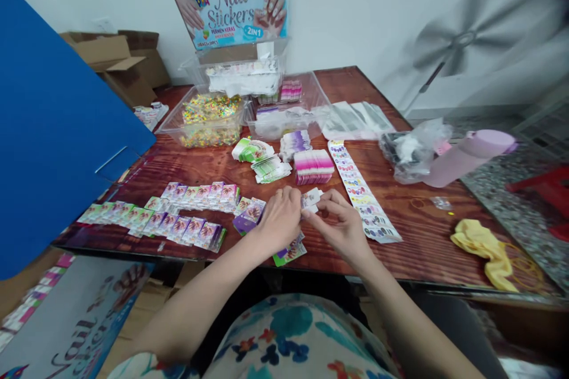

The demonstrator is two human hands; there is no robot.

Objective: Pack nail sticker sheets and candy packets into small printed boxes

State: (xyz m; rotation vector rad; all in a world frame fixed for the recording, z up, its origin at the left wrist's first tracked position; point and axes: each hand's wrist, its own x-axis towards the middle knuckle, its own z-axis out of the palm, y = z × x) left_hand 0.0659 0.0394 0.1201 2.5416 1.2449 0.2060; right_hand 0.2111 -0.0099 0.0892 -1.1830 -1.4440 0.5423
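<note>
Near the table's front edge, my right hand (340, 222) is closed in a pinch on a small white printed packet (311, 198). Close beside it, my left hand (282, 219) is curled with its knuckles up, against the packet's left side; its fingertips are hidden. Under and beside my left hand lie small purple boxes (246, 222), and a green-edged one (291, 254) sticks out below. Rows of small printed boxes (184, 228) stretch leftward. Beyond my hands stand a stack of pink cards (313, 166), purple cards (296, 143) and green cards (269, 166).
A long sticker strip (362, 192) lies right of my hands. Clear plastic bins (200, 136) stand behind, one with colourful candy packets. At right are a pink bottle (471, 157), a plastic bag (413, 154) and a yellow cloth (484, 251). A blue panel (66, 130) borders the left.
</note>
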